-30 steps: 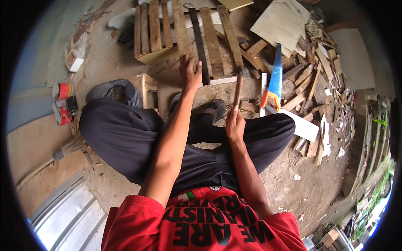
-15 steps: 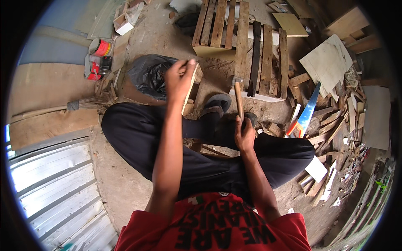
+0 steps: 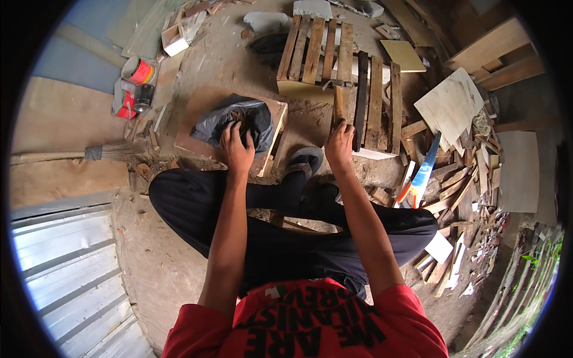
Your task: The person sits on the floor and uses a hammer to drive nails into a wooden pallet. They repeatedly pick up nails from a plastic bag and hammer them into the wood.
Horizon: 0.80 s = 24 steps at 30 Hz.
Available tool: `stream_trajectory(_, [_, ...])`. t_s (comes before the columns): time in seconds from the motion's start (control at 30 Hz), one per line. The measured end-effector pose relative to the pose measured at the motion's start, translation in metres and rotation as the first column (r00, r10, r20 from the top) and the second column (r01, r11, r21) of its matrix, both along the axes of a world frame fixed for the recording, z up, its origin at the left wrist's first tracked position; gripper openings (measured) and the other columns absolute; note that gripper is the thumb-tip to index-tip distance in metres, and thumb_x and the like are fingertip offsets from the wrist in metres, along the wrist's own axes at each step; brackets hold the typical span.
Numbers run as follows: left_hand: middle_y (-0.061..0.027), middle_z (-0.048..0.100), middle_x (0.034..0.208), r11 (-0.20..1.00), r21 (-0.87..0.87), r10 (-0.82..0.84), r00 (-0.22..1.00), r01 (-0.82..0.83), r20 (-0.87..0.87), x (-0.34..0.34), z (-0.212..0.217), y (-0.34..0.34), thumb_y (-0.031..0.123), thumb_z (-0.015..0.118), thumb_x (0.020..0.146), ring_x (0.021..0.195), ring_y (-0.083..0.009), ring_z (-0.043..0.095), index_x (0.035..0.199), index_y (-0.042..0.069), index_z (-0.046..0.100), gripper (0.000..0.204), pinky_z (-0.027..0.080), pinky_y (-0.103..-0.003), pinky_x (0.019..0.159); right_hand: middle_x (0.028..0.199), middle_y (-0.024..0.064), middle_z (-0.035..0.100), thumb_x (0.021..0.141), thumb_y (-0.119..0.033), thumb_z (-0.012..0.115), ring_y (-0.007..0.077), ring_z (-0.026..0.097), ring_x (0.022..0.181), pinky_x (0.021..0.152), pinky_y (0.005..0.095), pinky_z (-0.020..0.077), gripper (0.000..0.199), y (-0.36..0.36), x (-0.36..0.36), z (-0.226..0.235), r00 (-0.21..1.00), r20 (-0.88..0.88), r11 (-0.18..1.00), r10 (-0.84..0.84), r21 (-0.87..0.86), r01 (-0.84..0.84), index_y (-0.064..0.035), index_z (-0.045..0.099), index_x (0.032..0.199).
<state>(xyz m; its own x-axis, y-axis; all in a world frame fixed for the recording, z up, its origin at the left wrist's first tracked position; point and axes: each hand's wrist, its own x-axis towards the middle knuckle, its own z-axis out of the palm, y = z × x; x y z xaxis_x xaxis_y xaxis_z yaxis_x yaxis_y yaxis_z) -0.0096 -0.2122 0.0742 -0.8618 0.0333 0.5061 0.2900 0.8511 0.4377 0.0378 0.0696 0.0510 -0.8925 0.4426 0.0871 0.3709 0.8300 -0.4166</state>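
Observation:
My left hand (image 3: 237, 149) reaches into the mouth of a black plastic bag (image 3: 206, 126), its fingers apart. Small brownish bits show inside the bag, too small to name. Under the bag is a low wooden box (image 3: 200, 101) with a flat top. My right hand (image 3: 340, 145) is closed round the lower end of a hammer's (image 3: 339, 106) wooden handle. The hammer head points away from me, over the slats of a wooden crate (image 3: 375, 107); whether it touches them I cannot tell.
A second slatted crate (image 3: 313, 51) adjoins at the back. To the right, a handsaw (image 3: 425, 173) leans among heaped wood scraps (image 3: 462, 185) and a pale board (image 3: 450, 107). Cans (image 3: 138, 71) and a stick broom (image 3: 113, 152) lie left. Corrugated metal (image 3: 65, 256) stands near left.
My left hand has come down from above the box's right edge into the bag, whose mouth now faces up. My right hand has moved forward with the hammer, toward the crate.

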Motion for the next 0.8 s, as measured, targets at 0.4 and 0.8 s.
stream_trajectory(0.4, [-0.0196, 0.060, 0.111, 0.820, 0.572, 0.119, 0.987, -0.035, -0.110, 0.007, 0.004, -0.015, 0.009, 0.061, 0.093, 0.104, -0.0392, 0.058, 0.113, 0.000, 0.061, 0.022, 0.046, -0.045, 0.092, 0.110, 0.0186, 0.060, 0.084, 0.000, 0.067, 0.0373, 0.059, 0.103, 0.088, 0.0435, 0.0492, 0.021, -0.127, -0.017, 0.110, 0.656, -0.594, 0.784, 0.465, -0.068, -0.617, -0.0004, 0.061, 0.105])
stream_trajectory(0.8, [-0.0138, 0.063, 0.109, 0.978, 0.092, 0.196, 0.978, -0.189, -0.071, -0.009, -0.009, -0.020, 0.018, 0.070, 0.080, 0.108, -0.0380, 0.057, 0.106, 0.007, 0.068, 0.028, 0.041, -0.047, 0.096, 0.109, 0.0258, 0.055, 0.080, -0.004, 0.071, 0.0451, 0.055, 0.101, 0.089, 0.0490, 0.0470, 0.031, -0.161, -0.061, 0.045, 0.777, -0.434, 0.744, 0.455, -0.294, -0.600, 0.0026, 0.060, 0.108])
